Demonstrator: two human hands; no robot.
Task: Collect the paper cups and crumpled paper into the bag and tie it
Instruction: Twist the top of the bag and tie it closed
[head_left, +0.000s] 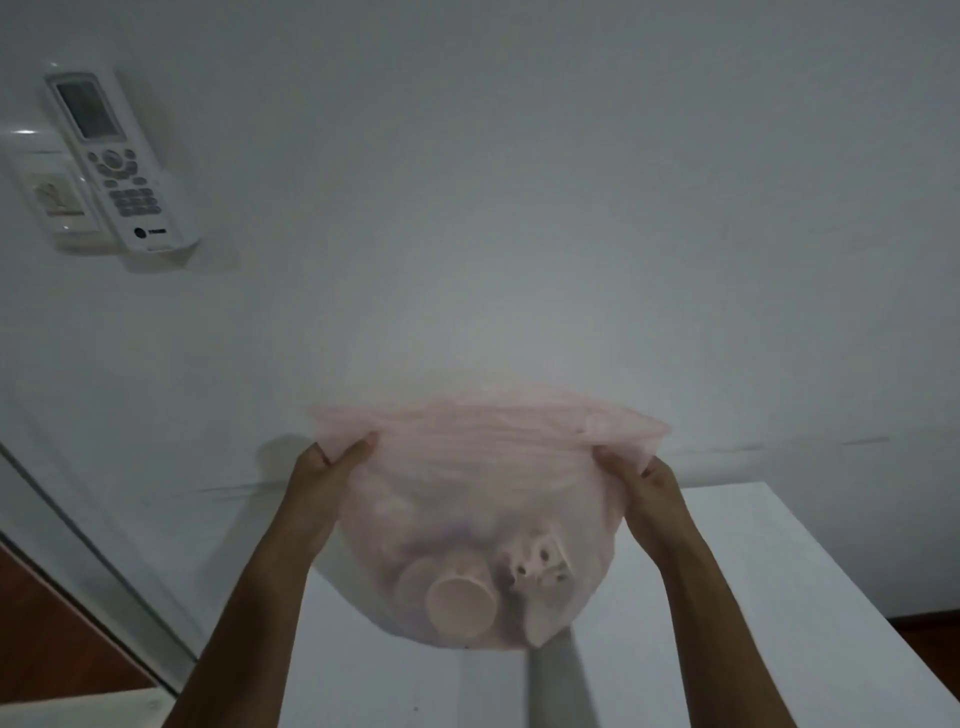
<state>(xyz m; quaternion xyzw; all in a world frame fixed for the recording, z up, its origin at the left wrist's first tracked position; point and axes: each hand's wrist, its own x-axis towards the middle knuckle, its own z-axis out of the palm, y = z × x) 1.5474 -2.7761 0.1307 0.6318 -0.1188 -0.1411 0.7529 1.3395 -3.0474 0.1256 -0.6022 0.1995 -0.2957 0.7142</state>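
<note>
Far up and to the left of my left hand (332, 462), an air-conditioner remote (120, 161) sits in its holder on the white wall (519, 182), with a wall switch plate (49, 200) just beside it on its left.

My left hand pinches the left edge of the pink plastic bag (478, 467), thumb on the side facing me and fingers curled behind the film. The bag hangs between my two hands, its mouth stretched wide from one to the other, its rounded bottom sagging below them, over the white table (727, 623); I cannot tell whether it touches the table.

Through the thin plastic, below and between my hands, a paper cup (460, 605) lies on its side with its base turned toward me, and a second one shows faintly just behind it. Right of the cup, crumpled paper (537, 569) lies against it at the bottom of the bag.

My right hand (647, 486) grips the right edge of the bag in the same manner, fingers closed on the bunched film.
</note>
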